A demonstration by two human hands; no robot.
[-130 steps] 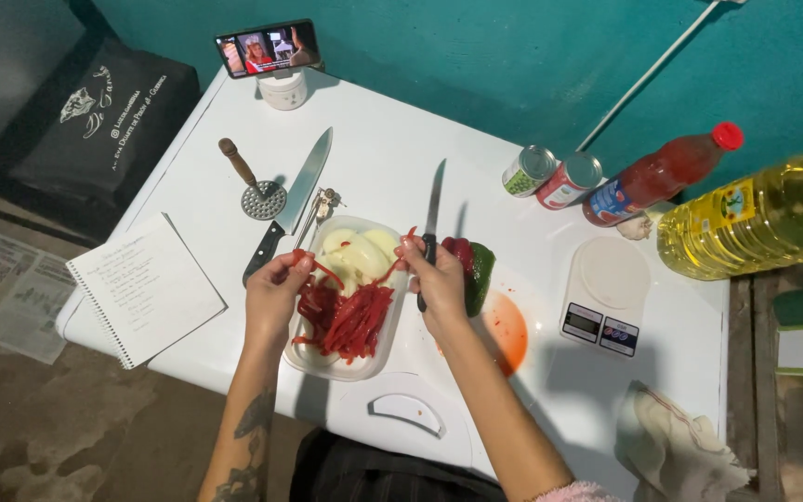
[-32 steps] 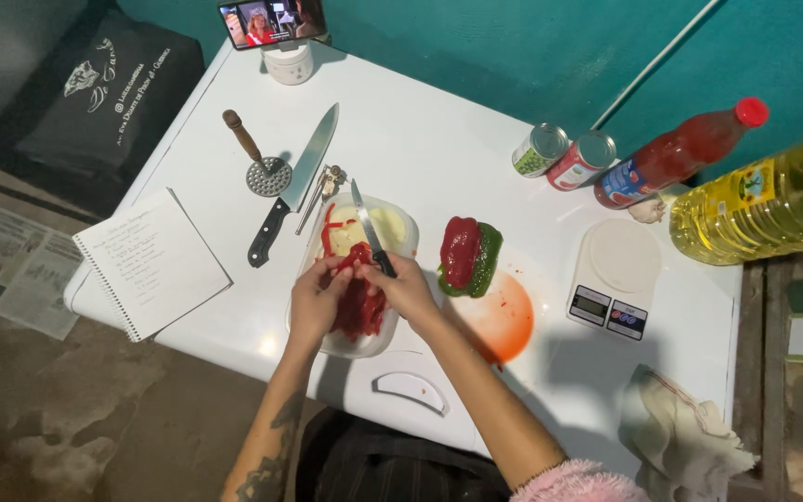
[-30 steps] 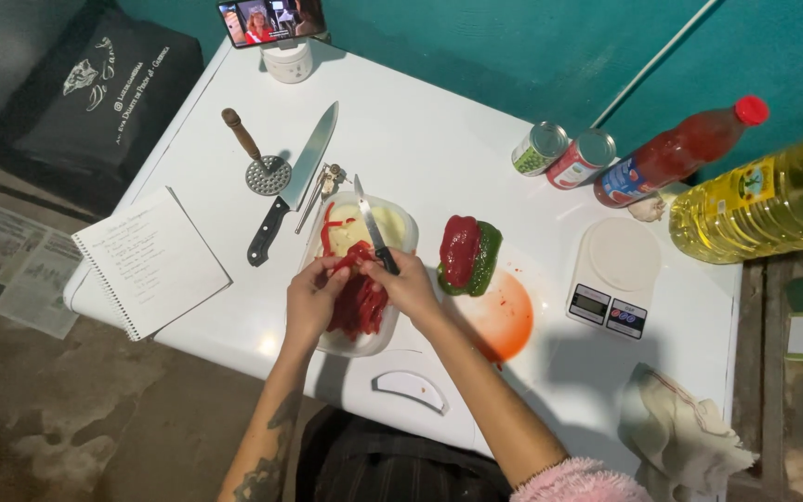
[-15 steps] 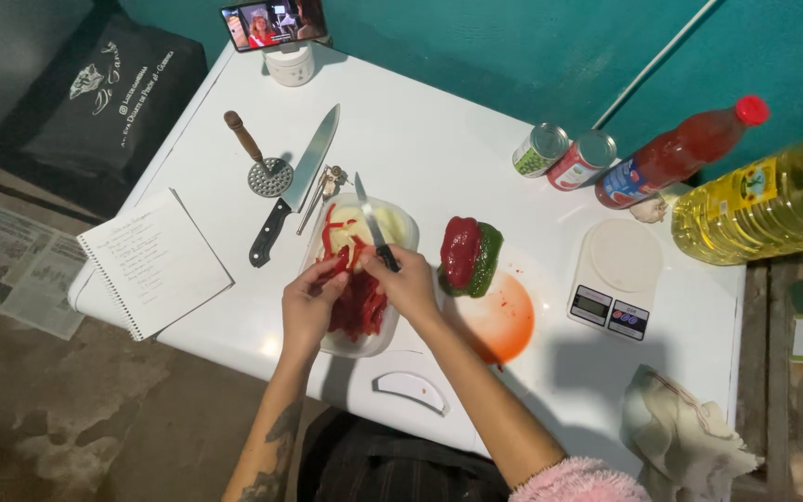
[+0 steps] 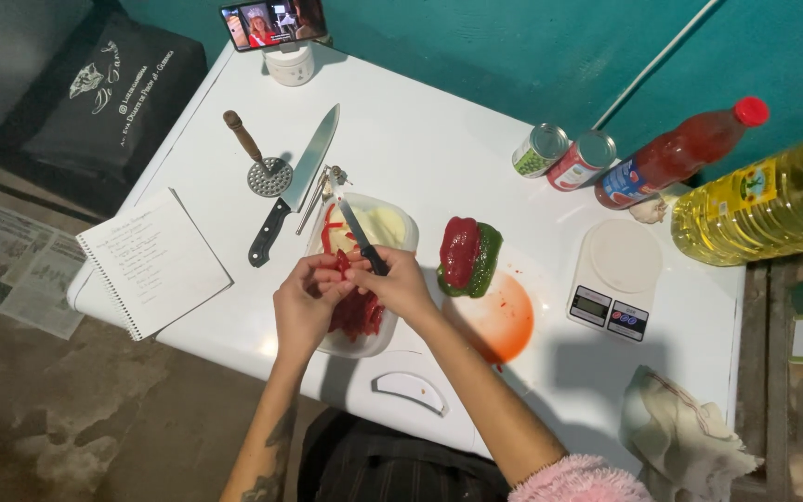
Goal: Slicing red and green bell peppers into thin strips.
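A red pepper strip [image 5: 339, 263] is being cut or trimmed over a shallow white tray [image 5: 400, 226] that rests on the white tabletop [image 5: 439, 139]. The strip is pinched between the fingers of the left hand [image 5: 304, 302], which is closed narrowly around it, while a small black-handled paring knife [image 5: 362, 239] is gripped in the right hand [image 5: 397, 284], its blade pointing away from the person over the tray. Both hands meet just above the near half of the tray, where a heap of red pepper strips [image 5: 358, 314] is already piled; paler pieces [image 5: 381, 223] lie at the far end. The step in hand is judged to be the slicing of pepper flesh into strips, and it appears well along, since a further red-and-green bell pepper [image 5: 468, 256] waits untouched just beside the tray, next to an orange plastic lid or plate [image 5: 499, 321]. For the next move, a short, controlled draw of the blade is called for, with the left fingertips kept clear of the edge and the cut piece let fall into the tray. A large chef's knife [image 5: 295, 195] and a wooden-handled masher [image 5: 257, 163] lie unused beyond the tray, with a spiral notebook [image 5: 152, 262] to the left and a kitchen scale [image 5: 617, 279] to the right.
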